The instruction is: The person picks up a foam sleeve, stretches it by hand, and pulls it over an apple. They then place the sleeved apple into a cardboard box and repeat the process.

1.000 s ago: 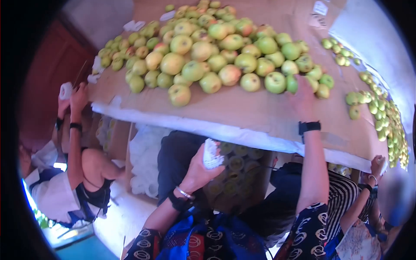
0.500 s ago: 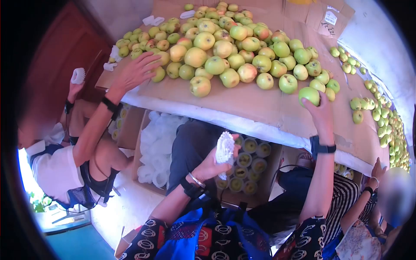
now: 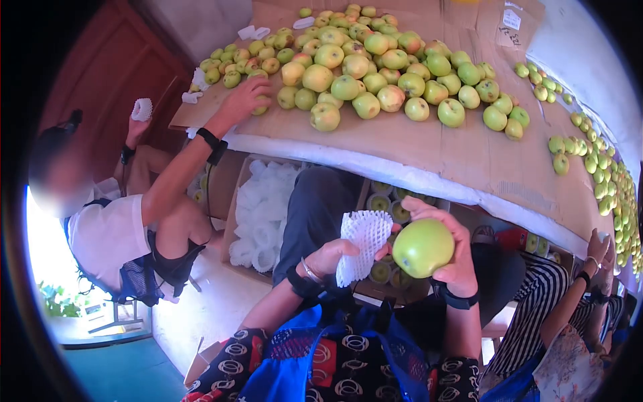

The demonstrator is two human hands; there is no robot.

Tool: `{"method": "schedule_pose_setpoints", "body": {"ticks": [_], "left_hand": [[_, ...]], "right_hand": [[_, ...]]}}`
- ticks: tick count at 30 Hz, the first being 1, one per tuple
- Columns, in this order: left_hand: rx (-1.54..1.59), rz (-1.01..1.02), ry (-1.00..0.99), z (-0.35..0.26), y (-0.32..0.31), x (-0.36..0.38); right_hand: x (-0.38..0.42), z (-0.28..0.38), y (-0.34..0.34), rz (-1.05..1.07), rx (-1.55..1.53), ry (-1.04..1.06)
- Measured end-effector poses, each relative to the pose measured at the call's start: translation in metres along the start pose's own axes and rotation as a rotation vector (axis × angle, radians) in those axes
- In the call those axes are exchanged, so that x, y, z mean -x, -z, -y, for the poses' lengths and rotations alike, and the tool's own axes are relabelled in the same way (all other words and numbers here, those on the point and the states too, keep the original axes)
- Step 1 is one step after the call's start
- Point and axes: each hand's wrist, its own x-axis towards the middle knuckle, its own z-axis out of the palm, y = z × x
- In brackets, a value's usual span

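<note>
My left hand grips a white foam net sleeve between thumb and fingers, its mesh spread flat-looking toward the camera. Just right of it, my right hand is wrapped round a green apple. The apple is close beside the sleeve, above my lap. Beyond both hands, a big heap of green and reddish apples lies on a cardboard-covered table.
A carton of white foam nets stands under the table edge at left. Behind my hands is a box of netted apples. A co-worker's hand reaches to the heap at left; another person's hands are at far right. More apples lie rightward.
My right hand has carried the green apple from the heap's front edge down to my left hand. The foam sleeve has turned and shows wider. The view has shifted a little.
</note>
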Motion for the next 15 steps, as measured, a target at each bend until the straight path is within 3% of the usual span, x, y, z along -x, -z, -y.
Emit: {"method": "schedule_pose_setpoints", "body": {"ticks": [1, 3, 5, 6, 8, 9, 11, 15], "left_hand": [[-0.029, -0.005, 0.021, 0.004, 0.002, 0.001], [-0.065, -0.003, 0.049, 0.006, 0.001, 0.003], [-0.535, -0.104, -0.038, 0.003, -0.002, 0.005], [-0.855, -0.119, -0.320, 0.005, -0.001, -0.003], [-1.309, -0.154, -0.450, -0.003, 0.001, -0.004], [-1.310, -0.148, -0.445, -0.004, -0.006, -0.005], [-1.824, -0.363, -0.477, -0.006, -0.016, -0.009], [-1.851, -0.444, -0.478, -0.008, -0.016, -0.012]], "right_hand": [[0.007, -0.006, 0.003, 0.067, -0.094, -0.099], [0.011, -0.015, -0.003, 0.006, -0.146, -0.110], [0.011, -0.032, -0.006, -0.102, -0.178, -0.084], [0.011, -0.038, -0.007, -0.106, -0.184, -0.079], [0.012, -0.047, -0.005, -0.242, -0.609, -0.075], [0.013, -0.050, 0.001, -0.164, -0.531, -0.094], [0.018, -0.055, -0.001, -0.179, -0.622, -0.164], [0.019, -0.063, -0.008, -0.144, -0.743, -0.290]]}}
